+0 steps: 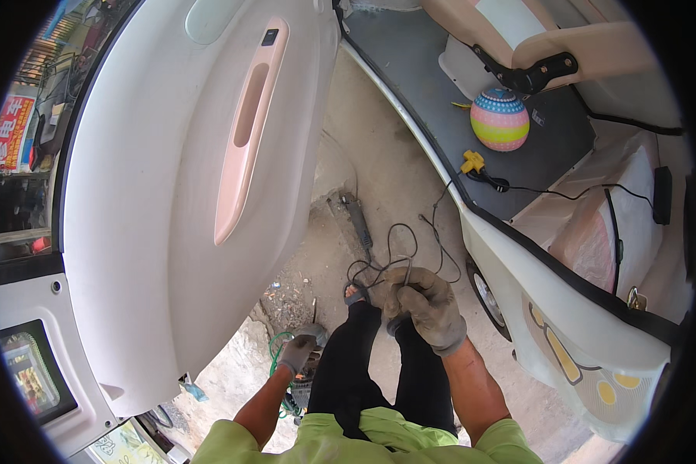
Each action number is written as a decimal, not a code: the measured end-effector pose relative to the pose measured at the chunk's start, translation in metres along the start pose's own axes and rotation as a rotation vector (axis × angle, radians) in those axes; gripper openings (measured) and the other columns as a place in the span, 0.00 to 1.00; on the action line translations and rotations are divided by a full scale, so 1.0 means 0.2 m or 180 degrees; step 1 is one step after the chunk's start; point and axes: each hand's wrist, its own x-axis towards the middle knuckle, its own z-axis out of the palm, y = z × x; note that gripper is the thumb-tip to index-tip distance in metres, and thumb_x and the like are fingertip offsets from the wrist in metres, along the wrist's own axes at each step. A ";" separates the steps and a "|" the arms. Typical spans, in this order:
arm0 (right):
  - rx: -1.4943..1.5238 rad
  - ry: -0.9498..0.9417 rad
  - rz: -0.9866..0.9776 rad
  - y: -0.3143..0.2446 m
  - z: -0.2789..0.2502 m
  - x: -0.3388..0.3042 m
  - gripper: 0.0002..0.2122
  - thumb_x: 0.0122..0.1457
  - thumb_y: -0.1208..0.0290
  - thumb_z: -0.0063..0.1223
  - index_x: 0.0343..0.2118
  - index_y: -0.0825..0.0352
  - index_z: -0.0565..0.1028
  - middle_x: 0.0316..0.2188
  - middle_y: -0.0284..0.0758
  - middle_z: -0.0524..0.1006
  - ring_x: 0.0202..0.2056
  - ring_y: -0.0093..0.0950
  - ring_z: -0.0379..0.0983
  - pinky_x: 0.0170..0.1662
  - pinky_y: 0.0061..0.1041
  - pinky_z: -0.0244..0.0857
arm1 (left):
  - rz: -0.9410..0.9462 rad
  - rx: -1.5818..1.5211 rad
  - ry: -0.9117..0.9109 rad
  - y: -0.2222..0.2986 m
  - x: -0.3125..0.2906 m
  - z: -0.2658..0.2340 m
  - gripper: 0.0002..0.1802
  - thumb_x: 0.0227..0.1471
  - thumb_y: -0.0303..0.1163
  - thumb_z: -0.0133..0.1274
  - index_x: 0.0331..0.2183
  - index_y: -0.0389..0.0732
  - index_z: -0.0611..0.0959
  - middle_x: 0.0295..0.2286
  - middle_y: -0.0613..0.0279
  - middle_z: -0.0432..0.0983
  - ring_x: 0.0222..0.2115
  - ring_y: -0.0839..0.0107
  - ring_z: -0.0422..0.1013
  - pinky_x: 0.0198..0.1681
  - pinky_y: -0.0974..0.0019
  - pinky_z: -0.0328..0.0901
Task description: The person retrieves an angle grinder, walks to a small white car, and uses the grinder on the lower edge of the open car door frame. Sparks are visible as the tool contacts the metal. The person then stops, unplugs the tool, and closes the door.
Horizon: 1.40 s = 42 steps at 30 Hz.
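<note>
My right hand [429, 309], in a dirty grey-brown work glove, is raised in front of my legs. Its fingers are pinched round a thin metal rod [408, 272], whose kind is unclear. Down beside my left leg, my left hand [295, 353], gloved too, reaches to a dark container [300, 390] of tools. A green cord [275, 352] curls beside it. The fingers of that hand are mostly hidden, so what they touch is unclear. A thin dark shaft [314, 309] sticks up just past them.
An open white vehicle door [155, 193] with a pink handle stands on my left. To my right is the vehicle body [549, 325], with a striped ball [499, 120] and yellow plug [472, 162] on its floor. A power tool [357, 220] and looped black cable [398, 246] lie by my feet.
</note>
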 end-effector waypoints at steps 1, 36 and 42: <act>-0.0026 -0.0061 -0.0008 -0.04 0.06 -0.01 0.16 0.70 0.71 0.53 0.56 0.74 0.74 0.32 0.37 0.80 0.35 0.26 0.78 0.41 0.24 0.73 | -0.0147 -0.0162 0.0011 -0.03 -0.06 -0.01 0.18 0.66 0.34 0.56 0.53 0.36 0.78 0.37 0.50 0.84 0.33 0.59 0.83 0.38 0.55 0.80; 0.1795 -0.2801 0.1233 -0.59 0.58 -0.65 0.18 0.71 0.67 0.48 0.56 0.77 0.73 0.18 0.32 0.63 0.19 0.26 0.59 0.24 0.29 0.57 | 0.4120 -0.2004 0.2960 0.69 -1.39 -0.34 0.33 0.74 0.52 0.37 0.69 0.42 0.62 0.65 0.53 0.64 0.63 0.60 0.67 0.60 0.54 0.68; 0.1869 -0.3080 0.1229 -0.59 0.61 -0.71 0.18 0.72 0.67 0.44 0.57 0.74 0.73 0.16 0.29 0.62 0.16 0.24 0.58 0.21 0.27 0.54 | 0.4351 -0.1788 0.2908 0.74 -1.38 -0.59 0.28 0.71 0.38 0.42 0.67 0.41 0.65 0.63 0.54 0.67 0.61 0.58 0.68 0.61 0.56 0.67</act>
